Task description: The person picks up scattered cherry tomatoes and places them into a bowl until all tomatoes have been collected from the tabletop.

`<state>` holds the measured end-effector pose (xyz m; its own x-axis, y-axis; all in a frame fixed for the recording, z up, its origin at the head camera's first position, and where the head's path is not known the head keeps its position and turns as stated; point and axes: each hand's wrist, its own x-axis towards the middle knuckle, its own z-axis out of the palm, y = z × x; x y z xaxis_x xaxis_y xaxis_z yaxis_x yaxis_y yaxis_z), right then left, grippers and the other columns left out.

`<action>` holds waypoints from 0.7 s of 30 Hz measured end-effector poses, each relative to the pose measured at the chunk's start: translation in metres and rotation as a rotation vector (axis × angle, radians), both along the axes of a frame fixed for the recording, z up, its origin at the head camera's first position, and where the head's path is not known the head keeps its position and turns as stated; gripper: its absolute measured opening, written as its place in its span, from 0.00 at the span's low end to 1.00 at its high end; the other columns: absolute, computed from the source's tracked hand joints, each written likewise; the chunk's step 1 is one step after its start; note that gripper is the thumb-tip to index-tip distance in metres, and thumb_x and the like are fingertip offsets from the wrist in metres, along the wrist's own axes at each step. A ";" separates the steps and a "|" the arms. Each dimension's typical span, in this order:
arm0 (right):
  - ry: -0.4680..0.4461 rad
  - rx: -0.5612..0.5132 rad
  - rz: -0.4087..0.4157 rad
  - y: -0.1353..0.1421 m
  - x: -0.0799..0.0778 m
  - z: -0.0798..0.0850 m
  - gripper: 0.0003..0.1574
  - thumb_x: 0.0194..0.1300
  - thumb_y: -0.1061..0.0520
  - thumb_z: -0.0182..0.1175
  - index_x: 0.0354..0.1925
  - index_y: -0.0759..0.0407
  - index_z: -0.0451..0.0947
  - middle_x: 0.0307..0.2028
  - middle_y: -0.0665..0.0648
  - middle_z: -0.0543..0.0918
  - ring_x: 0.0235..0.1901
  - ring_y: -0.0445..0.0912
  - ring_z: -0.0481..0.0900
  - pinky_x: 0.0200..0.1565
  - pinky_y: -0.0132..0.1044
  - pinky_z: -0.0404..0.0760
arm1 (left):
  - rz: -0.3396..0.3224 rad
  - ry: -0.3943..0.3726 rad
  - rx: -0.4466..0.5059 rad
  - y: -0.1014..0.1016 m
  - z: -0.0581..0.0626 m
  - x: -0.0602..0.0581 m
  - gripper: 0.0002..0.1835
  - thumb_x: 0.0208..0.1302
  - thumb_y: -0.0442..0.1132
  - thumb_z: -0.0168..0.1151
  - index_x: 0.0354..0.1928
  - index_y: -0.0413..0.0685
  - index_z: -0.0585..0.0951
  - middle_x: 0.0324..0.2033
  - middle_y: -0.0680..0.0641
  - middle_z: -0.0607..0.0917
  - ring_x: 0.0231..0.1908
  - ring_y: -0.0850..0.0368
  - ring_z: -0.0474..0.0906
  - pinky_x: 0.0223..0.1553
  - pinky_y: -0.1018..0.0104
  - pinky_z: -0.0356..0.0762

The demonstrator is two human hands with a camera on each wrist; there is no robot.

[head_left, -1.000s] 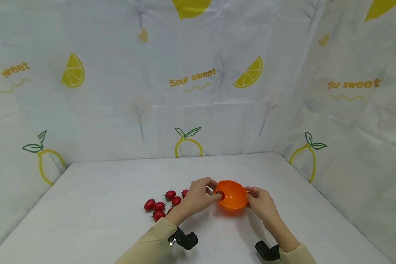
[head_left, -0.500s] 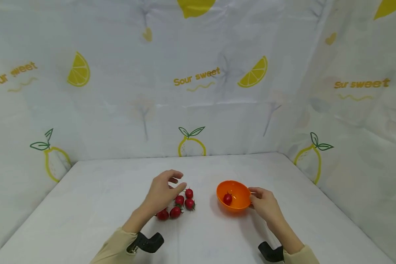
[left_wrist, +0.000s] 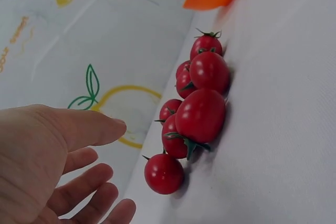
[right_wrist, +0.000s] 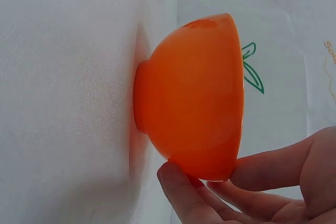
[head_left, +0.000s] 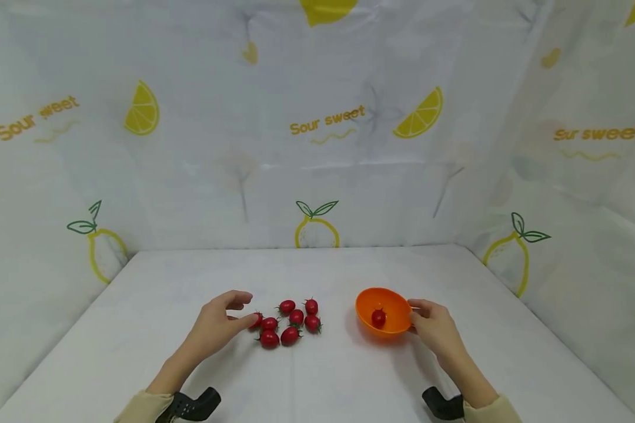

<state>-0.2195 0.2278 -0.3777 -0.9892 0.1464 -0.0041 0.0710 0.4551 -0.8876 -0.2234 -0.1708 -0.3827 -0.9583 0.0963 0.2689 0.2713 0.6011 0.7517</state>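
Leftward travel had moved the left hand [head_left: 214, 323], spread and unloaded, from above the tomato cluster [head_left: 296, 318] to its left side. The nearest tomato [left_wrist: 164, 173] lay just rightward, long axis unclear; the right hand [head_left: 435, 329] pinched the orange bowl [right_wrist: 194, 98].

Bowl [head_left: 399, 318], right of centre in the frame: smooth, glossy, plastic-looking. Tomatoes [head_left: 296, 317], centre: smooth, glossy skins. Desk covering [head_left: 338, 379], lower half: matt, fine-textured, cloth-like. Backdrop [head_left: 217, 135], upper half: creased, faintly shiny sheeting. Sleeves [head_left: 145, 407], bottom edge: matt cloth.
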 end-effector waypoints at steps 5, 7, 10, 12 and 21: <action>-0.006 0.000 -0.007 0.000 0.001 0.000 0.23 0.71 0.66 0.47 0.61 0.77 0.67 0.51 0.74 0.77 0.45 0.58 0.81 0.46 0.46 0.82 | 0.023 -0.022 0.028 -0.001 -0.006 0.001 0.22 0.58 0.38 0.73 0.54 0.40 0.80 0.50 0.43 0.82 0.50 0.46 0.78 0.45 0.57 0.81; -0.007 0.006 -0.013 0.000 0.002 0.001 0.24 0.71 0.66 0.47 0.62 0.77 0.67 0.51 0.74 0.77 0.45 0.58 0.81 0.46 0.46 0.82 | 0.032 -0.020 0.031 -0.001 -0.007 0.000 0.23 0.57 0.37 0.73 0.54 0.39 0.80 0.50 0.42 0.82 0.50 0.45 0.78 0.46 0.56 0.81; -0.004 0.008 -0.018 0.000 0.002 0.001 0.23 0.71 0.66 0.47 0.61 0.77 0.67 0.51 0.74 0.77 0.45 0.59 0.81 0.46 0.47 0.82 | 0.047 -0.024 0.032 -0.002 -0.011 -0.003 0.23 0.57 0.37 0.73 0.54 0.38 0.80 0.49 0.42 0.83 0.50 0.46 0.79 0.47 0.57 0.81; -0.002 0.009 -0.019 0.000 0.002 0.001 0.23 0.71 0.66 0.47 0.61 0.77 0.67 0.51 0.74 0.77 0.45 0.59 0.81 0.46 0.47 0.82 | 0.057 -0.030 0.032 -0.002 -0.014 -0.004 0.23 0.57 0.36 0.73 0.54 0.38 0.80 0.49 0.43 0.83 0.49 0.47 0.79 0.47 0.57 0.81; -0.008 0.012 -0.028 -0.001 0.002 0.000 0.23 0.70 0.67 0.48 0.61 0.77 0.68 0.50 0.73 0.78 0.44 0.57 0.81 0.45 0.47 0.82 | 0.079 -0.053 0.040 -0.004 -0.023 -0.010 0.23 0.56 0.35 0.73 0.53 0.37 0.80 0.47 0.43 0.83 0.48 0.47 0.80 0.47 0.57 0.81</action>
<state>-0.2177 0.2271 -0.3780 -0.9847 0.1740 -0.0101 0.0908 0.4631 -0.8817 -0.2332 -0.1750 -0.4059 -0.9755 0.0098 0.2199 0.1834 0.5885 0.7874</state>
